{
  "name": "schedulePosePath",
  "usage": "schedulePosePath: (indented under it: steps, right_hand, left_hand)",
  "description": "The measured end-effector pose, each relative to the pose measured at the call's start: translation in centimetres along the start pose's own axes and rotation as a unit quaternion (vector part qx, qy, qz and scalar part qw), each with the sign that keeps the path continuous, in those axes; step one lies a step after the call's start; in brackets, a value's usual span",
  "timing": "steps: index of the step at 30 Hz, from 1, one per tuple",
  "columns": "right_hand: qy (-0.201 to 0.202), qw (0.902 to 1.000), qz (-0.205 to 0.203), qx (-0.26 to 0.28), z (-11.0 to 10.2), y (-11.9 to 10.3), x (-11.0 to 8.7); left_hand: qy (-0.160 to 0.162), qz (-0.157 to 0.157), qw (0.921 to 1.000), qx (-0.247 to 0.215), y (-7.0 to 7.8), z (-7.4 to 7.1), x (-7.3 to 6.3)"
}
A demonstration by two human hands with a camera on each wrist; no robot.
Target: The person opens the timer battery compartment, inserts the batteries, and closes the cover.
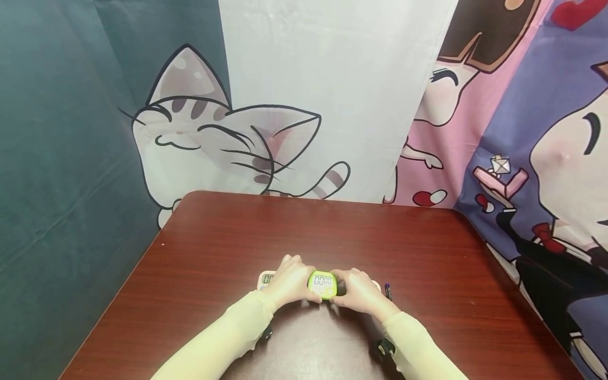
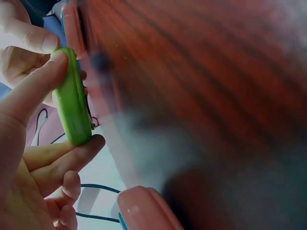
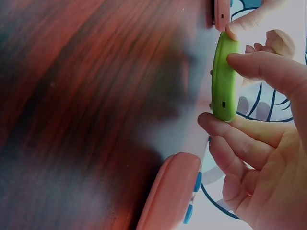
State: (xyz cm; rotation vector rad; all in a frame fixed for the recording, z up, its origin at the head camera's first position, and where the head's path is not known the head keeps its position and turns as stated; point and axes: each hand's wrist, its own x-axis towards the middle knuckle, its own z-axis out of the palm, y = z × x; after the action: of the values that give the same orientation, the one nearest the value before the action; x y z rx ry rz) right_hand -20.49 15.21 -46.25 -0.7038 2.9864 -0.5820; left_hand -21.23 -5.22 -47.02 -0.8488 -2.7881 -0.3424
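Observation:
A lime-green digital timer is held up between both hands, its display showing zeros and turned toward the head camera. On its left side my left hand pinches it; the left wrist view shows the thumb on one edge of the green case and fingers at the opposite edge. My right hand pinches the other side in the same way, as the case in the right wrist view shows. Behind the left hand, a pale pink timer is partly hidden. A second pink one is mostly covered by the right hand.
The reddish-brown wooden table extends to a cloth backdrop with cartoon figures. A dark pen lies right of the right hand. Small black devices sit under the wrists, one by the right sleeve.

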Motion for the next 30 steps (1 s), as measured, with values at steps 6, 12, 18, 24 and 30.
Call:
schedulePosePath:
  steps: [6, 12, 18, 24, 30]
  right_hand:
    - [-0.016, 0.9993, -0.033, -0.005, 0.3, 0.3, 0.7]
    - [-0.019, 0.9982, -0.051, -0.026, 0.3, 0.6, 1.1]
    - [-0.03, 0.9975, -0.06, -0.023, 0.0, 0.7, 1.3]
    - [-0.034, 0.9976, -0.056, -0.02, -0.1, 0.6, 1.2]
    - [-0.036, 0.9975, -0.053, -0.028, 0.0, 0.8, 1.1]
  left_hand:
    - [-0.02, 0.0, 0.9991, 0.037, -0.1, 0.5, 0.3]
    - [-0.023, -0.004, 0.9992, 0.031, 0.0, 0.6, 0.6]
    - [-0.027, -0.011, 0.9992, 0.027, 0.0, 0.7, 0.7]
    - [-0.026, -0.006, 0.9994, 0.023, -0.1, 0.7, 0.7]
    - [-0.033, -0.004, 0.9993, 0.015, -0.2, 0.7, 0.7]
